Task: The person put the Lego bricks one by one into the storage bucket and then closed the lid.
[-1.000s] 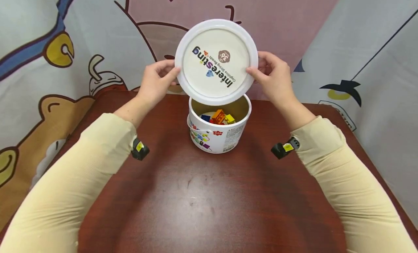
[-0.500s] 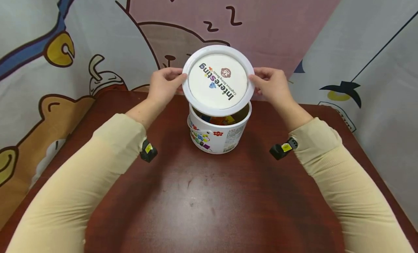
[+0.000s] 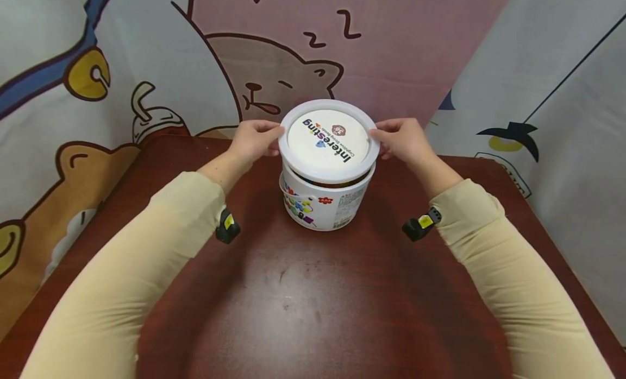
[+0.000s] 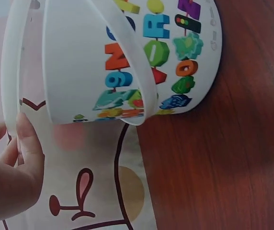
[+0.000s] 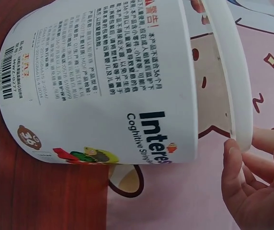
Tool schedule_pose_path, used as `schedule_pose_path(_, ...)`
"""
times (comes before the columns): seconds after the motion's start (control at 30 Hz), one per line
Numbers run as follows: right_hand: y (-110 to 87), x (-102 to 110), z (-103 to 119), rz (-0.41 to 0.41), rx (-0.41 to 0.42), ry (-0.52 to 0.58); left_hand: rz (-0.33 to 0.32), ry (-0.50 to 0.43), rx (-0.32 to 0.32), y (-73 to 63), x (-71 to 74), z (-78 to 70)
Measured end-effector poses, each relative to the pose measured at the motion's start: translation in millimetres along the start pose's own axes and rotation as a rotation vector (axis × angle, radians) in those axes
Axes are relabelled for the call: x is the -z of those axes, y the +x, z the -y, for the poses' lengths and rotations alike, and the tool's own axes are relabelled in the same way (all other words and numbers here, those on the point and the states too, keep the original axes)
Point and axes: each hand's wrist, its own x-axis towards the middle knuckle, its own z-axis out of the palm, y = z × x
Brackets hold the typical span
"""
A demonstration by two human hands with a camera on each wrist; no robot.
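A round white lid (image 3: pixel 329 139) printed "Interesting" is held level close over a white printed bucket (image 3: pixel 325 205) on the table. My left hand (image 3: pixel 254 140) pinches the lid's left rim between thumb and fingers. On the opposite rim, my right hand (image 3: pixel 403 140) pinches it the same way. Both wrist views show a gap between the lid (image 4: pixel 12 62) and the bucket's mouth (image 5: pixel 187 72). The bucket's white handle (image 4: pixel 139 62) hangs down its left side. Through a dark slit at the front, only a sliver of the inside shows; the contents are hidden.
The bucket stands toward the back of a dark red-brown wooden table (image 3: pixel 293 303). Behind and beside the table hangs a cloth with cartoon drawings (image 3: pixel 274 69). A small black camera (image 3: pixel 227 227) sits on the left wrist, another (image 3: pixel 421 225) on the right.
Both hands have lowered the lid from above the bucket to just over its mouth, tipping it flatter. The colourful blocks seen inside earlier are now covered. The bucket has stayed put.
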Motion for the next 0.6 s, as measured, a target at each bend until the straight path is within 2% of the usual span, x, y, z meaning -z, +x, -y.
schedule_pose_path(0.13, 3.4, -3, -7, 0.021, -0.007, -0.025, 0.024, 0.042, 0.011, 3.1, -0.7, 4.7)
schedule_pose_path(0.37, 7.3, -8, -14, 0.046, -0.036, -0.039, 0.047, 0.024, 0.013, 5.0, -2.9, 11.8)
schedule_pose_path(0.6, 4.3, -8, -16, 0.053, -0.058, -0.073, 0.061, 0.024, 0.04, 5.7, -7.2, 13.1)
